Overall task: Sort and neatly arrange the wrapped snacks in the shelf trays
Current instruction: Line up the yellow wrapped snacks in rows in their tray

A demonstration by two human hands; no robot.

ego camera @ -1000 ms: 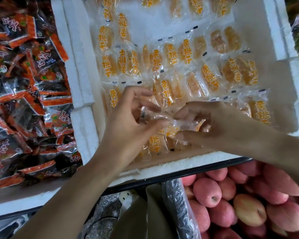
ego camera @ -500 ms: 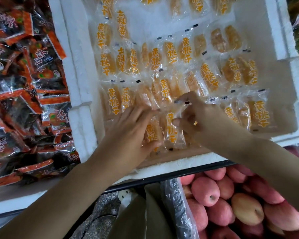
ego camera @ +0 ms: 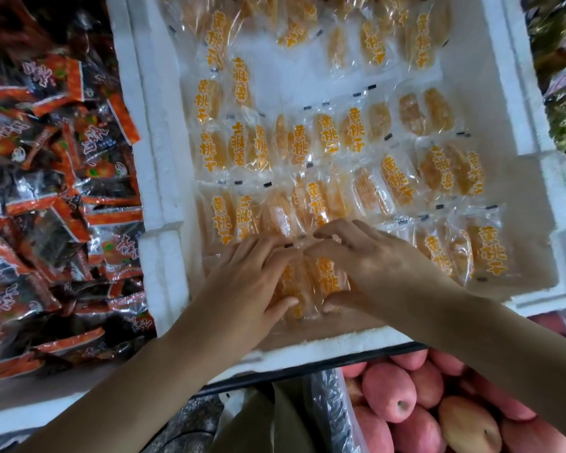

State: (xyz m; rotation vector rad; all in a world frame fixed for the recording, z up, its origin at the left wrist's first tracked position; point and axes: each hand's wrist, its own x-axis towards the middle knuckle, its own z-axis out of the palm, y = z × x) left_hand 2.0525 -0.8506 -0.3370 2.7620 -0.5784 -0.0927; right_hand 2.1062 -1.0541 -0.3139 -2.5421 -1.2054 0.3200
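- I am reaching both bare hands into the white foam tray (ego camera: 159, 152), working at its near edge, a little left of the middle.
- My left grip (ego camera: 252, 279) is lying flat on the near row of snacks. Its fingers are straight and side by side, pointing away from me, and the thumb is resting along the near end. The grip is apart, pressing down and clamping nothing.
- My right grip (ego camera: 373, 266) is arching over a clear packet (ego camera: 325, 277) with orange lettering. The bent fingertips are on its far end and the thumb is at its near end, so the grip is clamped on that packet lengthwise.
- That packet is lying in the tray's near row, between my two hands. It is touching another packet that is half hidden under my left fingers.
- The fingertips of both hands are nearly meeting over the packet's far seam.
- The other orange packets (ego camera: 396, 184) are lying in rough rows across the tray, mostly lengthwise and overlapping sideways. The rows near me are sitting tight. The far ones are spreading looser, with white floor showing between them.
- Red and black packets (ego camera: 62, 191) are heaping loosely just beyond the tray's left wall.
- Pink apples (ego camera: 406, 397) are sitting below the tray's near edge, on my right.
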